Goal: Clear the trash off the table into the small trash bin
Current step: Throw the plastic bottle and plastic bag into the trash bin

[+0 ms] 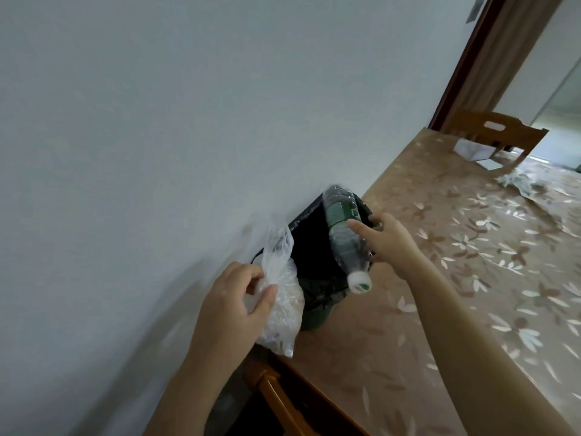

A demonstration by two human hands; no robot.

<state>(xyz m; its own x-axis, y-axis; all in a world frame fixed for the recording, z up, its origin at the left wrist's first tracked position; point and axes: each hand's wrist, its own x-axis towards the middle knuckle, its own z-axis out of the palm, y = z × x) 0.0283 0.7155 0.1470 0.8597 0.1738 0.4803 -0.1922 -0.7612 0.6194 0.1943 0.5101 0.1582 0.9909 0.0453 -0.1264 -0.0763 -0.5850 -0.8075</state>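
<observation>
I am standing at the near corner of a surface (440, 278) covered in a tan, glossy cloth printed with pale leaves, pushed against a plain white wall (157, 105). The small trash bin (314, 243), dark and lined with a black plastic bag, is sitting on the surface right against the wall, its mouth tipped toward me.

My right hand (388, 239) is reaching to the bin's far rim. Its fingers are spread apart, and the clear plastic water bottle (342, 237) with a green label and a white-and-green cap is lying across the rim, base up and cap pointing down toward me. My fingertips are touching or just beside the bottle; I judge I am steering or releasing it so it drops inside rather than rolls off.

My left hand (239, 297) is pinched shut on a crumpled clear plastic bag (279, 297), thumb pressing it against my fingers. I am holding it just beside the bin's near edge, likely waiting its turn to go in.

The bottle looks empty, slightly crushed and ribbed. The bag looks thin, wrinkled and light, with a loose tail sticking upward.

Farther along the surface, crumpled clear wrapping (522, 184) and a white paper piece (471, 149) are lying near a wooden chair (503, 133), so more trash is waiting.
</observation>
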